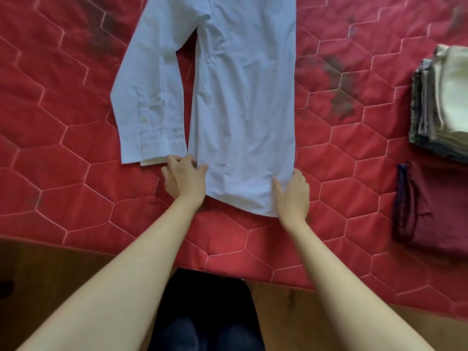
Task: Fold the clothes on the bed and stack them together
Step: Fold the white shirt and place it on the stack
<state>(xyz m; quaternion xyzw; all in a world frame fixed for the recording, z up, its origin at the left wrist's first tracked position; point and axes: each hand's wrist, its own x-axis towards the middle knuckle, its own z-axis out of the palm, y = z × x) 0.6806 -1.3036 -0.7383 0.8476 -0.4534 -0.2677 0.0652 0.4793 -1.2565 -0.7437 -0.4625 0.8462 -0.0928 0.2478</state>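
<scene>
Your left hand (183,179) and right hand (291,192) pinch the shirt (243,110) hem's corners, ready to fold it toward the collar.

A red quilted cover (63,148) stitched in pale long hexagons (339,153) fills most of what I see, running off the left, right and far edges of my view. It carries dark, smudgy blotches (339,97) to my right, and another patch (101,34) far off to my left. Its near edge slants across below me, and past it lies a brown wooden floor (50,274) with a small dark mark (6,287) at the far left. My own dark trousers (202,300) stand against that edge, with floor on both sides of them.
</scene>
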